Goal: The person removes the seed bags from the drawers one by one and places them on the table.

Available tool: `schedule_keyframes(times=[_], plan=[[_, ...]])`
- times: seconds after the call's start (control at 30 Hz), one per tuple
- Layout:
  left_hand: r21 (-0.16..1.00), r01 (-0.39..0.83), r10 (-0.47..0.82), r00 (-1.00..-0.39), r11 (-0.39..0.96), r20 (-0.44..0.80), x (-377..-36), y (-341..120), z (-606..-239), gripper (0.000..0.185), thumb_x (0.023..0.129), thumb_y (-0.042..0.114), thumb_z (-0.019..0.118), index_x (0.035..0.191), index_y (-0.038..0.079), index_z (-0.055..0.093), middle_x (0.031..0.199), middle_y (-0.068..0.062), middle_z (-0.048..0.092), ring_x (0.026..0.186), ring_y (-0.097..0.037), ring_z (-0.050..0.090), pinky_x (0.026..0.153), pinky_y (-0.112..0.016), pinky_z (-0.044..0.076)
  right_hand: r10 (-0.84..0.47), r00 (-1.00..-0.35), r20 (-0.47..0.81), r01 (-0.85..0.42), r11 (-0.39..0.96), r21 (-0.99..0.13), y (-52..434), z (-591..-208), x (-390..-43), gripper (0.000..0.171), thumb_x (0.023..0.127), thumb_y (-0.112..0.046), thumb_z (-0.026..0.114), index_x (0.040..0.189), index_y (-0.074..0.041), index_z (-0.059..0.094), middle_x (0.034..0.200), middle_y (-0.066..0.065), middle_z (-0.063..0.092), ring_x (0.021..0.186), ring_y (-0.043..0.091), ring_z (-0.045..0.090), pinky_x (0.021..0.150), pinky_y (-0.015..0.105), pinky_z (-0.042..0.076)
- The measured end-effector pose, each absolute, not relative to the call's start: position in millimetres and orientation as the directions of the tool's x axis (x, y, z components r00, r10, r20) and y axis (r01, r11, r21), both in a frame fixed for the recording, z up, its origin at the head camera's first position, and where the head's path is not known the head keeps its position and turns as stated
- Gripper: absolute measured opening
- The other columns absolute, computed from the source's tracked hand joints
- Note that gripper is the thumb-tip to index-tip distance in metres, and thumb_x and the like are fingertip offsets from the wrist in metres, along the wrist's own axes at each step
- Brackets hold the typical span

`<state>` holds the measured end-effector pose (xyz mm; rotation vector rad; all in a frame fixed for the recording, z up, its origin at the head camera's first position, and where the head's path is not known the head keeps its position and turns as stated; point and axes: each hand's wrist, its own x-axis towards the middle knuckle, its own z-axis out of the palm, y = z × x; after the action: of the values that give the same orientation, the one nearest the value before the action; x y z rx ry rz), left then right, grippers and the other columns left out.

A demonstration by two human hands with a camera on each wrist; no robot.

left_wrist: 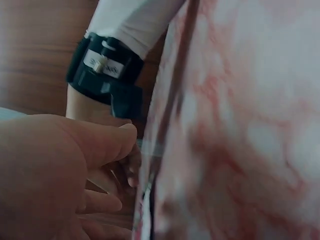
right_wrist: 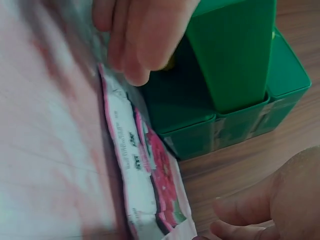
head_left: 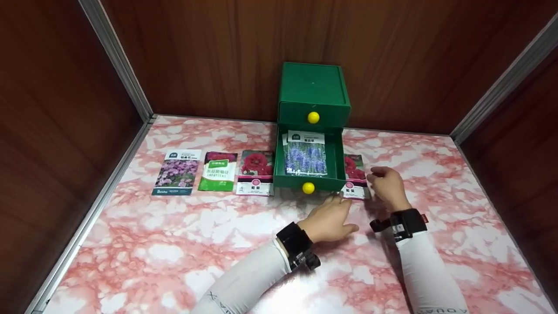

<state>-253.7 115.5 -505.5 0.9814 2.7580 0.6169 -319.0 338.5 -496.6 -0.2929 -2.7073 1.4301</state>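
Observation:
A green two-drawer cabinet (head_left: 313, 93) with yellow knobs stands at the back of the marbled pink table (head_left: 174, 253). Its lower drawer (head_left: 279, 174) is pulled out, and a blue-flower seed packet (head_left: 305, 155) lies inside. To the right of the drawer a red-flower seed packet (head_left: 355, 174) lies flat. My left hand (head_left: 338, 213) reaches for the packet's near left corner with fairly straight fingers (right_wrist: 130, 35). Loosely curled, my right hand (head_left: 383, 181) rests beside the packet's (right_wrist: 145, 165) right edge and holds nothing.
Left of the drawer lie three more packets: purple flowers (head_left: 176, 172), a green one (head_left: 218, 171) and red flowers (head_left: 256, 172). Wooden walls close in the table at the back and on both sides. The table's front half shows bare marble.

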Motion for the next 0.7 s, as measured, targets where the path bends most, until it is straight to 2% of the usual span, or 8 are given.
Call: schedule_keyframes(times=[0.07, 0.2, 0.33, 0.43, 0.57, 0.7], plan=[[0.425, 0.587, 0.649, -0.761, 0.689, -0.002, -251.0, 113.4, -498.2, 0.079, 0.107, 0.052, 0.070, 0.167, 0.006, 0.048, 0.174, -0.020, 0.041, 0.162, -0.029, 0.039, 0.131, -0.038, 0.032, 0.192, -0.981, -0.035, 0.134, 0.533, -0.836, 338.9, -493.2, -317.7, 0.049, 0.108, -0.013, 0.064, 0.150, 0.011, 0.060, 0.129, 0.031, 0.069, 0.086, 0.022, 0.070, 0.068, 0.023, 0.056], [0.455, 0.630, 0.695, -0.718, 0.629, 0.033, -247.6, 104.1, -479.8, 0.073, 0.108, 0.046, 0.071, 0.164, 0.005, 0.051, 0.168, -0.015, 0.052, 0.158, -0.026, 0.045, 0.131, -0.035, 0.032, 0.176, -0.984, -0.023, 0.111, 0.509, -0.853, 338.0, -485.3, -314.9, 0.049, 0.109, -0.014, 0.064, 0.150, 0.012, 0.059, 0.132, 0.032, 0.067, 0.094, 0.033, 0.073, 0.074, 0.026, 0.060], [0.550, 0.643, 0.716, -0.689, 0.533, 0.112, -246.3, 91.3, -462.9, 0.067, 0.108, 0.039, 0.074, 0.162, 0.007, 0.053, 0.152, -0.010, 0.067, 0.141, -0.022, 0.062, 0.120, -0.032, 0.047, 0.159, -0.987, 0.031, 0.064, 0.563, -0.824, 335.0, -475.3, -310.9, 0.047, 0.110, -0.017, 0.067, 0.148, 0.011, 0.062, 0.140, 0.033, 0.067, 0.115, 0.040, 0.070, 0.089, 0.028, 0.056], [0.622, 0.635, 0.695, -0.692, 0.457, 0.195, -247.4, 80.2, -452.8, 0.063, 0.109, 0.036, 0.073, 0.163, 0.009, 0.053, 0.147, -0.008, 0.071, 0.130, -0.019, 0.069, 0.110, -0.029, 0.053, 0.151, -0.985, 0.079, 0.027, 0.594, -0.804, 329.3, -466.1, -307.4, 0.046, 0.110, -0.020, 0.068, 0.146, 0.009, 0.065, 0.140, 0.031, 0.068, 0.125, 0.040, 0.065, 0.095, 0.032, 0.051], [0.680, 0.631, 0.639, -0.706, 0.373, 0.305, -253.8, 62.7, -442.8, 0.055, 0.111, 0.032, 0.071, 0.159, 0.009, 0.057, 0.146, -0.005, 0.072, 0.126, -0.016, 0.071, 0.109, -0.025, 0.053, 0.159, -0.979, 0.130, -0.013, 0.585, -0.811, 316.3, -452.3, -300.5, 0.044, 0.111, -0.021, 0.069, 0.145, 0.005, 0.066, 0.135, 0.027, 0.071, 0.120, 0.034, 0.066, 0.093, 0.032, 0.050], [0.755, 0.582, 0.555, -0.752, 0.303, 0.356, -264.9, 42.9, -434.3, 0.063, 0.110, 0.026, 0.073, 0.163, 0.005, 0.049, 0.144, -0.008, 0.071, 0.122, -0.018, 0.071, 0.102, -0.025, 0.057, 0.174, -0.967, 0.185, -0.056, 0.564, -0.824, 302.0, -437.1, -292.1, 0.043, 0.110, -0.021, 0.070, 0.146, 0.004, 0.067, 0.129, 0.023, 0.073, 0.109, 0.025, 0.064, 0.085, 0.025, 0.049]])
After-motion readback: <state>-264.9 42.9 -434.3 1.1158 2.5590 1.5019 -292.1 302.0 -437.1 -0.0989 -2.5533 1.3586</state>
